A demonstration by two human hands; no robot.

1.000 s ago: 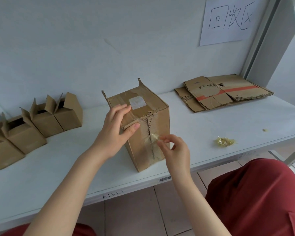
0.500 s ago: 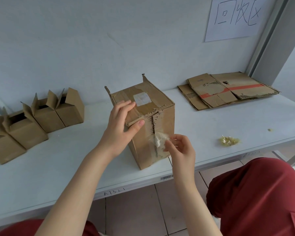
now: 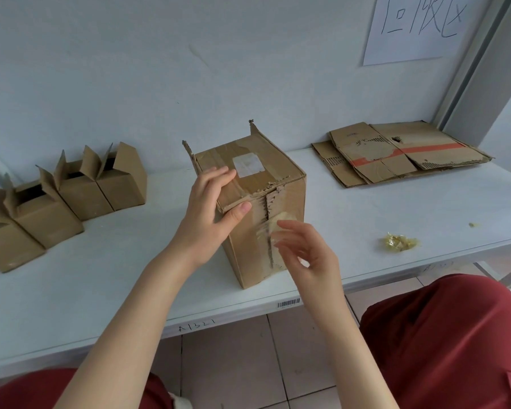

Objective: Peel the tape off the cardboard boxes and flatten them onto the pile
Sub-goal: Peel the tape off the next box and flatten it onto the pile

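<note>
Clamping ragged corrugated box [image 3: 278, 175], left hand [image 3: 208, 211] curls fingers [image 3: 219, 176] round its corner — right hand [image 3: 306, 256] fingers pinch crinkled tape [image 3: 281, 220].

Pale wall [image 3: 130, 69] behind a white worktop [image 3: 115, 276]; a handwritten paper sign [image 3: 419, 25] hangs upper right, beside perhaps a metal post [image 3: 472, 72]; tiled floor [image 3: 242, 364] below.

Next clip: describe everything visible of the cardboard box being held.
The cardboard box is brown corrugated board, standing upright on the white table, near its front edge. Its top carries a white label; a ragged seam runs down the front. The left hand grips its top corner, thumb on the front. The blurred right hand seems to pinch tape peeling from that seam.
</note>
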